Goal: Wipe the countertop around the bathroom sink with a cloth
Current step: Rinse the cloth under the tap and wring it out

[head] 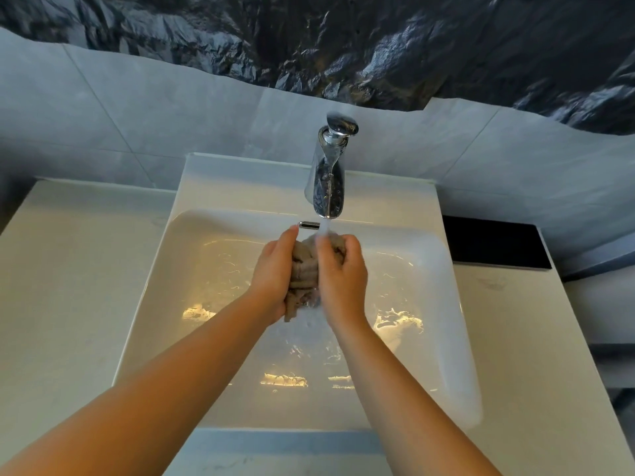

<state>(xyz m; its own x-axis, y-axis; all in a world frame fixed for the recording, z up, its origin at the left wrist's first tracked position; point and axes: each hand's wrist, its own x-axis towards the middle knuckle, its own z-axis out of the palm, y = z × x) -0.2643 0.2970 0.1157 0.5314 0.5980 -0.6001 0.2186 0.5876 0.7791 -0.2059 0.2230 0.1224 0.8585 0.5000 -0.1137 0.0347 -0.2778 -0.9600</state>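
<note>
A bunched grey-brown cloth (302, 273) is held over the middle of the white sink basin (443, 304). My left hand (273, 273) grips its left side and my right hand (342, 273) grips its right side. Water runs from the chrome faucet (328, 173) onto the cloth and streams down into the basin, where a shallow pool ripples. The pale countertop (65, 276) lies flat on both sides of the sink.
A chrome overflow slot (309, 224) sits on the basin's back wall. A black rectangular panel (494, 242) lies on the right, behind the counter. Grey wall tiles and a dark rock-pattern surface rise behind the faucet.
</note>
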